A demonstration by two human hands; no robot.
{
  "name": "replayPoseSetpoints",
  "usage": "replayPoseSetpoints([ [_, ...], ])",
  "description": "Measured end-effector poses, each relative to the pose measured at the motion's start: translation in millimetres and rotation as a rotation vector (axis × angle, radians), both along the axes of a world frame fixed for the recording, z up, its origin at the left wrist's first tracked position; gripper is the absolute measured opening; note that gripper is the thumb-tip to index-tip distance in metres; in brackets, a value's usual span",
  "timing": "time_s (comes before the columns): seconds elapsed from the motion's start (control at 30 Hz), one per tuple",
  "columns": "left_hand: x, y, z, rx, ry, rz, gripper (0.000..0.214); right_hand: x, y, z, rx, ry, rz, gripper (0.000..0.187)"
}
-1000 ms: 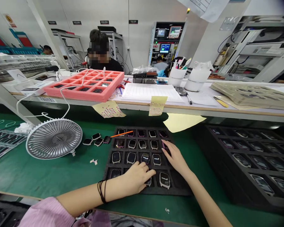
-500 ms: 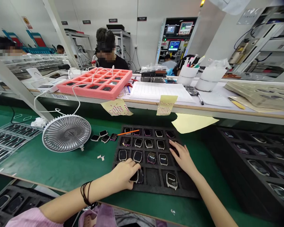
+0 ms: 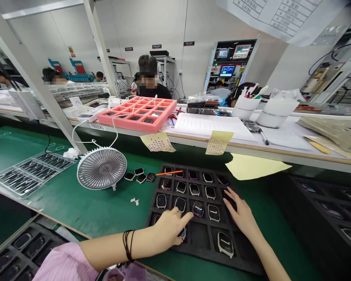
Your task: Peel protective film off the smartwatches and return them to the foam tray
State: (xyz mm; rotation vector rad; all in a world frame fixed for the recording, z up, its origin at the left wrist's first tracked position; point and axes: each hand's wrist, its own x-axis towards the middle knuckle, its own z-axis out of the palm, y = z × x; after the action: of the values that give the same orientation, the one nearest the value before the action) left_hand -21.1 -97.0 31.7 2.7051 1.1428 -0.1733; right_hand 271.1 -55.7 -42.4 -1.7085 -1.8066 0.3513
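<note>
A black foam tray (image 3: 203, 246) lies on the green mat in front of me, with several smartwatch bodies in its pockets. My left hand (image 3: 171, 226) rests on the tray's near left part, fingers curled over a watch body (image 3: 182, 233) in the front row, index finger stretched toward a purple-edged watch (image 3: 198, 208). My right hand (image 3: 242, 212) lies flat on the tray's right side, fingers spread over an empty pocket. Another watch body (image 3: 225, 244) sits in the front row near my right wrist. An orange stick (image 3: 169, 172) lies across the tray's far left corner.
A small white fan (image 3: 101, 168) stands left of the tray, with three loose watch bodies (image 3: 138, 175) beside it. A clear tray (image 3: 32, 171) lies far left, another black tray (image 3: 327, 207) on the right. A pink tray (image 3: 142, 113), papers and cups sit on the raised shelf; people work behind.
The view has tilted up and shifted. My left hand has slid right along the front row and its index finger now points out. My right hand stays on the tray's right side.
</note>
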Motion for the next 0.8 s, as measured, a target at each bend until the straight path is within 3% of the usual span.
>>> replayPoseSetpoints([
  [0.2, -10, 10, 6.9, -0.072, -0.049, -0.026, 0.066, -3, -2, -3.3, -0.024, 0.065, -0.047, 0.058],
  [0.43, -58, 9, 33.5, -0.073, -0.113, 0.209, 0.052, -5, 1, -14.6, -0.044, 0.071, -0.07, 0.062],
  [0.57, -70, 7, 37.1, -0.12, 0.043, 0.147, 0.041, 0, 4, -21.9, -0.037, 0.074, -0.054, 0.061],
  [0.8, -65, 6, 48.3, -0.177, 0.125, 0.06, 0.041, 9, 13, -38.6, 0.014, 0.089, -0.05, 0.06],
])
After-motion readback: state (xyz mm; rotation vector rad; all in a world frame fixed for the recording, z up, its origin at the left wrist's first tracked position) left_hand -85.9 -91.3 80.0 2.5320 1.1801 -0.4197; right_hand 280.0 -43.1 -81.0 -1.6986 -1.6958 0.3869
